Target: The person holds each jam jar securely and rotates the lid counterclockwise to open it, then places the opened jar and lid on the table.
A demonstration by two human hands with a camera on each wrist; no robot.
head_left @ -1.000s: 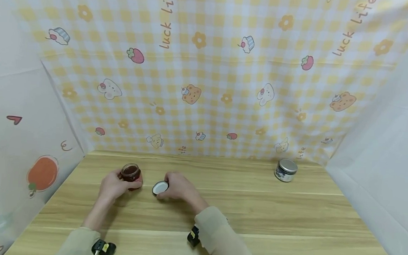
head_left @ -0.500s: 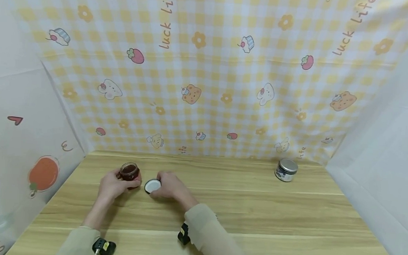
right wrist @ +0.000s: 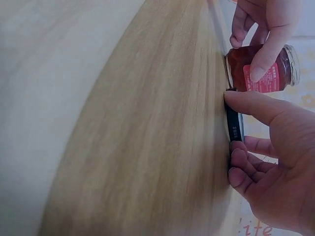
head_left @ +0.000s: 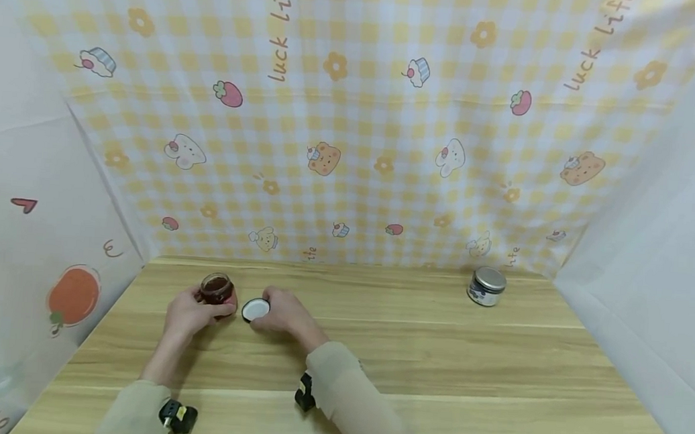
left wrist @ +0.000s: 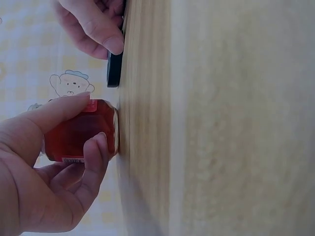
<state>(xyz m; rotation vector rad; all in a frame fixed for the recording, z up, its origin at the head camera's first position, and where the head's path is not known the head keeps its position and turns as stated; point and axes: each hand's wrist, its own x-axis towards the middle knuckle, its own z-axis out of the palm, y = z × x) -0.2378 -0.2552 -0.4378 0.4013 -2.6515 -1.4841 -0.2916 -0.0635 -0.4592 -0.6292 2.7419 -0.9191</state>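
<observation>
My left hand (head_left: 191, 313) grips a glass jar of dark red jam (head_left: 218, 290) around its side, thumb across a red label. The jar is uncovered and upright on the wooden table. In the left wrist view, the jam jar (left wrist: 81, 130) has its base against the tabletop. Just right of it, my right hand (head_left: 283, 312) holds a round jar lid (head_left: 255, 310) by its edge, white inside facing up. The right wrist view shows the lid's dark rim (right wrist: 235, 123) low at the table between thumb and fingers, close beside the jar.
A second jar (head_left: 487, 286), with a silver lid and a blue-and-white label, stands at the back right of the wooden table (head_left: 410, 356). A yellow checked cloth (head_left: 366, 124) hangs behind the table; pale sheets hang at both sides.
My right hand has moved left with the lid, bringing it closer to the jam jar. My left hand still grips the jar, which sits slightly further left in view.
</observation>
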